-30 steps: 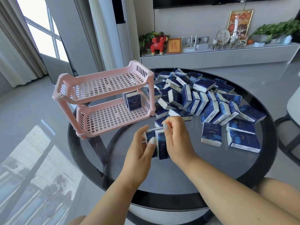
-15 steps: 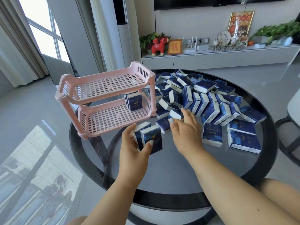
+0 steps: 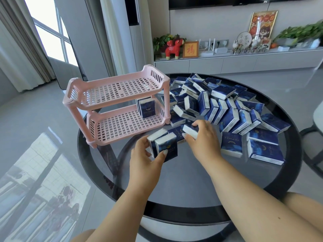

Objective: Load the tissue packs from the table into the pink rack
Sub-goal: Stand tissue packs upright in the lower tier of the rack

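Hands first, nearest to me: my left hand (image 3: 146, 158) grips two tissue packs (image 3: 163, 147) side by side, thumb across the front face and fingers behind, just above the glass table (image 3: 174, 173). My right hand (image 3: 202, 138) has its fingers curled over the top of another pack (image 3: 190, 130) at the near edge of the pile (image 3: 227, 109), pinching its white end.

These packs should be light and soft, wrapped in slick film over squashy paper, so I judge a broad pinch across the flat faces is best; squeezing the narrow ends would let them slide or buckle. Held in pairs they can shear apart, so thumb pressure has to span both.

Beyond my hands the pink rack (image 3: 120, 109) stands on the left of the table, with a few packs (image 3: 146, 109) upright at the right end of its lower shelf; the top shelf holds nothing. The heap of blue packs spreads across the far and right side.

Half a second ago my right hand was flat and reaching over the pile; now it has closed on a pack. The left has kept its pair and barely shifted.
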A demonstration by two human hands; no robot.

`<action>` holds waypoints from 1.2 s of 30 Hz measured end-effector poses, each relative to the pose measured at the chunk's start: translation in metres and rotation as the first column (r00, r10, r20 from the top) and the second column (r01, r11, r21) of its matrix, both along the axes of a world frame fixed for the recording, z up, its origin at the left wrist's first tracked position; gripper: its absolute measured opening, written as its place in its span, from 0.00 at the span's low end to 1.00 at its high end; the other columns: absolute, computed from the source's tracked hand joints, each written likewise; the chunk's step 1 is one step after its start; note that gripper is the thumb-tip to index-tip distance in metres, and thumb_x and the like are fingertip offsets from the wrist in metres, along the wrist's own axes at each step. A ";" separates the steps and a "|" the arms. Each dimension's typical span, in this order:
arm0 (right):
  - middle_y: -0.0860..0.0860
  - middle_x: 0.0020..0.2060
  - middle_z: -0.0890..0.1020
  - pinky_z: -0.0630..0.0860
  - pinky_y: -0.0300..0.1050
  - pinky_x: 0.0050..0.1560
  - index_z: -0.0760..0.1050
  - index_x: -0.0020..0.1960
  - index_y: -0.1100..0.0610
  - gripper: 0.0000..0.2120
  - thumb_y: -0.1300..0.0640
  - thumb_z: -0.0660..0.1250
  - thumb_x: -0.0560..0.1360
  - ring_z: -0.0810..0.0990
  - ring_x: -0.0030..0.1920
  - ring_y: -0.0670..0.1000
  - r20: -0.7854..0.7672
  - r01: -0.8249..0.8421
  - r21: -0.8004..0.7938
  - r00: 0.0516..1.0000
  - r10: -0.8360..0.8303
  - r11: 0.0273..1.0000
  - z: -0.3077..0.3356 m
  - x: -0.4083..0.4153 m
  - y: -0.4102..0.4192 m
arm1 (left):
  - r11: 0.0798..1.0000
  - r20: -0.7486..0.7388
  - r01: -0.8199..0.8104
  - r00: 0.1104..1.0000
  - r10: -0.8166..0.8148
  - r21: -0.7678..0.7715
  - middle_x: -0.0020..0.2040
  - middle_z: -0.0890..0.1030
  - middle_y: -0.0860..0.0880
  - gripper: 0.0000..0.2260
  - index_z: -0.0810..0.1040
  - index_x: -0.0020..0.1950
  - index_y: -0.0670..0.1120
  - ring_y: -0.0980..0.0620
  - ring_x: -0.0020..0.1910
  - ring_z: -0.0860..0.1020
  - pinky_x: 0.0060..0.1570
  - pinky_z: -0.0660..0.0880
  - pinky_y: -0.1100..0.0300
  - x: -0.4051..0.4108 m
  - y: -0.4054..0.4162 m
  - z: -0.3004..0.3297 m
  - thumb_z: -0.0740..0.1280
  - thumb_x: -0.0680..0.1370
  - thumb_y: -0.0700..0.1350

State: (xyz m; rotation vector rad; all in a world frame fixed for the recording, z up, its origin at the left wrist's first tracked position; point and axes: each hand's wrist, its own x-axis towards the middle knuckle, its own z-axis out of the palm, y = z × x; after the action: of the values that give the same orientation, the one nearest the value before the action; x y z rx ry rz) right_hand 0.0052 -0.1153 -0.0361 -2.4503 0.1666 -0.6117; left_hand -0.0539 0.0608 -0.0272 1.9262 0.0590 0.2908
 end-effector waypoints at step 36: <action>0.44 0.70 0.66 0.59 0.25 0.63 0.58 0.75 0.52 0.46 0.23 0.41 0.68 0.64 0.66 0.35 0.010 -0.577 0.282 0.801 0.599 0.767 0.014 -0.042 0.022 | 0.978 -0.006 0.202 0.979 -0.203 -0.040 0.52 0.77 0.60 0.26 0.70 0.57 0.60 0.60 0.42 0.75 0.40 0.76 0.64 0.008 0.013 0.003 0.77 0.68 0.40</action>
State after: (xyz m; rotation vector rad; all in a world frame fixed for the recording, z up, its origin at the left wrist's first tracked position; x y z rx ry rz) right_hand -0.0372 -0.0929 -0.0219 -2.0873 -0.4551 -0.1878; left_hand -0.0464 0.0734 -0.0247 1.8770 -0.1241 0.1424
